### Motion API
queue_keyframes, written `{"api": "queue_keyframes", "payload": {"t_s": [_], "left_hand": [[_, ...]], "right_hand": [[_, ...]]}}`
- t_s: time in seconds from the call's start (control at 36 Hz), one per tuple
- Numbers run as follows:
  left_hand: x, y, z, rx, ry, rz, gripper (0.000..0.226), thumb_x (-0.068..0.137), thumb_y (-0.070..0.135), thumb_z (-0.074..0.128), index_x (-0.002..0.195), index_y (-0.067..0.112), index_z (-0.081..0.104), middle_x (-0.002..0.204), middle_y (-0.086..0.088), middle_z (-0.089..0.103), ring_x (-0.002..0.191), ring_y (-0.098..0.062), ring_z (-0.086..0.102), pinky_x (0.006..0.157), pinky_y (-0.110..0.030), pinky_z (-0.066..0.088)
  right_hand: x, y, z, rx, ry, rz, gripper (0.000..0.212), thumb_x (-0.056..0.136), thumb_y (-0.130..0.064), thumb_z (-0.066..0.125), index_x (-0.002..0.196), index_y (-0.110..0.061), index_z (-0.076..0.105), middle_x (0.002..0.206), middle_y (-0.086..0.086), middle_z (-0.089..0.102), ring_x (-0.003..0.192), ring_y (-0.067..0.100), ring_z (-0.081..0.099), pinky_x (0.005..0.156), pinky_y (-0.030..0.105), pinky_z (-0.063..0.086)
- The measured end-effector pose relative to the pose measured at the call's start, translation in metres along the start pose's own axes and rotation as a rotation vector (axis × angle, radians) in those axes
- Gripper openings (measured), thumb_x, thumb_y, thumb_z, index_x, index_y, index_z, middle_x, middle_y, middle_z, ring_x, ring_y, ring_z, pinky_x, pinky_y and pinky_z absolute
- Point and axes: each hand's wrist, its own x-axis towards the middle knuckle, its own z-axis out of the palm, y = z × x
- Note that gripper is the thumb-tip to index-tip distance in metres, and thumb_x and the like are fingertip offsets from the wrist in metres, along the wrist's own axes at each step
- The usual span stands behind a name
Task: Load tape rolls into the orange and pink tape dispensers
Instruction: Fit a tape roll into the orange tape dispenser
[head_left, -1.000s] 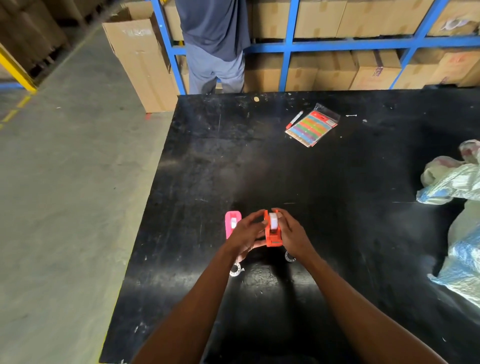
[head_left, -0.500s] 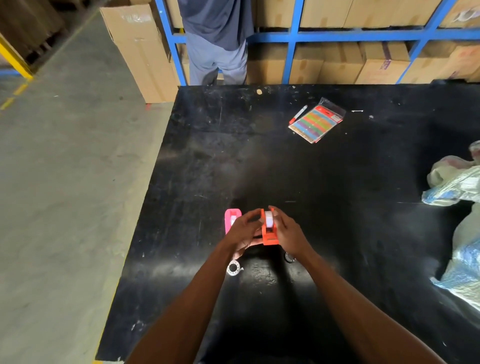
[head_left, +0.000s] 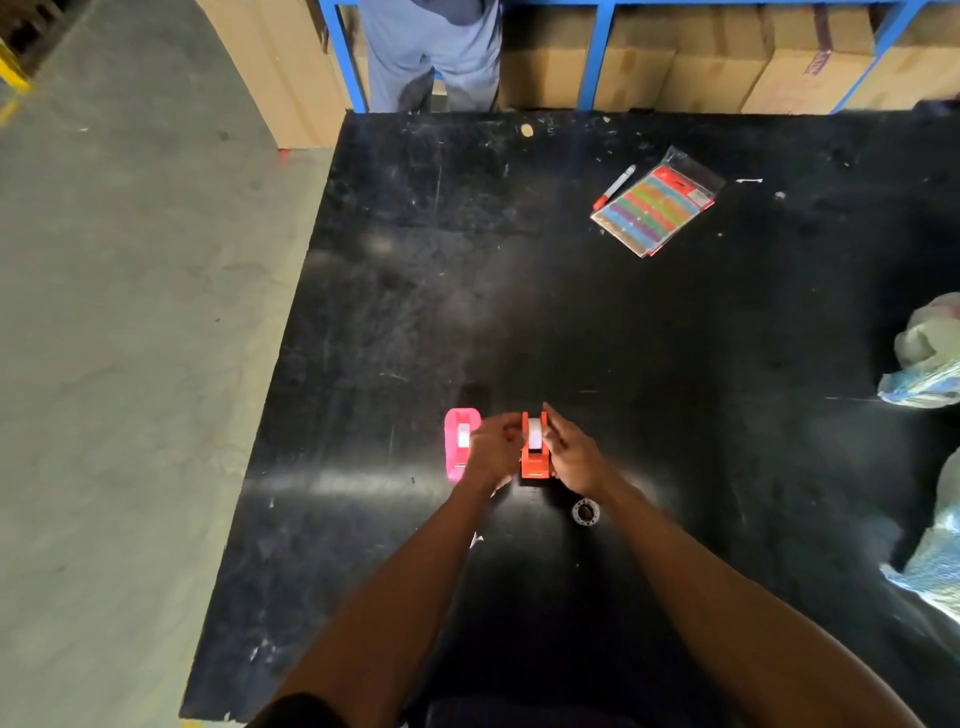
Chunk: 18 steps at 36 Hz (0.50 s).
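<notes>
The orange tape dispenser (head_left: 535, 457) stands on the black table (head_left: 519, 312) with a white tape roll (head_left: 535, 434) sitting in its top. My left hand (head_left: 493, 449) grips its left side and my right hand (head_left: 574, 454) grips its right side, fingers curled against it. The pink tape dispenser (head_left: 460, 441) lies just left of my left hand, a white roll showing in it. A clear tape roll (head_left: 586, 512) lies flat on the table under my right wrist. Another roll beside my left forearm is mostly hidden.
A packet of coloured strips (head_left: 657, 205) and a red-capped pen (head_left: 615, 186) lie at the far right. Plastic bags (head_left: 930, 364) crowd the right edge. A person (head_left: 431, 52) stands behind the table by blue shelving with cardboard boxes (head_left: 545, 67). Concrete floor lies left.
Both hands stay on the orange dispenser. The view has tilted down, and my left forearm now covers most of the roll near it.
</notes>
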Motion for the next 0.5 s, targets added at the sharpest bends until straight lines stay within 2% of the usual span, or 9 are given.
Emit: {"api": "queue_keyframes", "payload": {"t_s": [0.08, 0.14, 0.19, 0.22, 0.28, 0.31, 0.36, 0.42, 0.5], "left_hand": [[0.009, 0.002, 0.001, 0.109, 0.025, 0.048, 0.03, 0.092, 0.002, 0.054, 0.116, 0.007, 0.069, 0.114, -0.01, 0.072, 0.101, -0.02, 0.067, 0.09, -0.029, 0.052], [0.015, 0.001, 0.002, 0.147, 0.061, 0.072, 0.028, 0.091, 0.002, 0.055, 0.113, 0.007, 0.07, 0.112, -0.01, 0.073, 0.097, -0.016, 0.066, 0.083, -0.022, 0.048], [0.02, -0.002, 0.003, 0.128, 0.108, 0.076, 0.027, 0.09, 0.001, 0.056, 0.113, 0.006, 0.07, 0.111, -0.011, 0.073, 0.094, -0.011, 0.061, 0.076, -0.016, 0.046], [0.023, -0.004, 0.004, 0.083, 0.116, 0.056, 0.029, 0.089, -0.001, 0.058, 0.115, 0.004, 0.069, 0.112, -0.012, 0.073, 0.095, -0.012, 0.062, 0.077, -0.016, 0.048], [0.028, -0.009, 0.007, -0.038, 0.107, 0.005, 0.036, 0.085, -0.003, 0.064, 0.119, 0.005, 0.067, 0.115, -0.014, 0.072, 0.101, -0.023, 0.069, 0.089, -0.032, 0.056], [0.032, -0.014, 0.009, -0.076, 0.101, -0.017, 0.038, 0.083, -0.002, 0.066, 0.12, 0.007, 0.067, 0.115, -0.015, 0.072, 0.102, -0.027, 0.07, 0.093, -0.041, 0.057], [0.036, -0.021, 0.009, -0.128, 0.084, -0.049, 0.041, 0.081, -0.002, 0.068, 0.12, 0.009, 0.067, 0.114, -0.016, 0.072, 0.103, -0.032, 0.07, 0.093, -0.05, 0.056], [0.037, -0.021, 0.008, -0.191, 0.068, -0.071, 0.042, 0.081, -0.004, 0.067, 0.121, 0.008, 0.066, 0.113, -0.018, 0.072, 0.102, -0.037, 0.07, 0.09, -0.055, 0.057], [0.037, -0.017, 0.006, -0.223, 0.051, -0.099, 0.039, 0.084, -0.004, 0.066, 0.121, 0.01, 0.067, 0.11, -0.017, 0.073, 0.098, -0.04, 0.07, 0.081, -0.059, 0.058]], "right_hand": [[0.011, 0.001, 0.003, -0.059, 0.001, -0.021, 0.049, 0.106, -0.022, 0.039, 0.154, -0.015, 0.03, 0.132, 0.019, 0.058, 0.115, 0.033, 0.06, 0.086, 0.027, 0.038], [0.018, 0.002, 0.005, -0.092, 0.034, -0.041, 0.049, 0.106, -0.021, 0.041, 0.153, -0.011, 0.033, 0.128, 0.025, 0.06, 0.114, 0.037, 0.059, 0.088, 0.03, 0.039], [0.021, 0.004, 0.009, -0.112, 0.08, -0.059, 0.048, 0.104, -0.018, 0.044, 0.151, -0.008, 0.036, 0.113, 0.027, 0.063, 0.11, 0.043, 0.058, 0.092, 0.038, 0.042], [0.022, 0.005, 0.01, -0.123, 0.089, -0.062, 0.047, 0.104, -0.016, 0.045, 0.15, -0.006, 0.037, 0.1, 0.021, 0.063, 0.11, 0.045, 0.056, 0.094, 0.04, 0.042], [0.021, 0.005, 0.009, -0.12, 0.084, -0.051, 0.047, 0.104, -0.013, 0.043, 0.15, -0.007, 0.036, 0.082, -0.005, 0.045, 0.109, 0.044, 0.054, 0.097, 0.041, 0.043], [0.02, 0.004, 0.008, -0.115, 0.075, -0.043, 0.046, 0.105, -0.014, 0.042, 0.151, -0.01, 0.036, 0.079, -0.01, 0.036, 0.109, 0.042, 0.054, 0.097, 0.04, 0.044], [0.018, 0.001, 0.004, -0.117, 0.054, -0.039, 0.046, 0.105, -0.014, 0.04, 0.151, -0.011, 0.035, 0.085, -0.003, 0.043, 0.112, 0.039, 0.053, 0.097, 0.038, 0.043], [0.017, 0.001, 0.002, -0.166, 0.045, -0.047, 0.045, 0.106, -0.015, 0.039, 0.15, -0.009, 0.036, 0.108, 0.016, 0.054, 0.113, 0.037, 0.053, 0.095, 0.037, 0.043], [0.013, 0.008, 0.0, -0.204, 0.199, -0.129, 0.043, 0.104, -0.024, 0.042, 0.146, -0.015, 0.044, 0.124, 0.014, 0.05, 0.098, 0.031, 0.062, 0.081, 0.04, 0.053]]}}
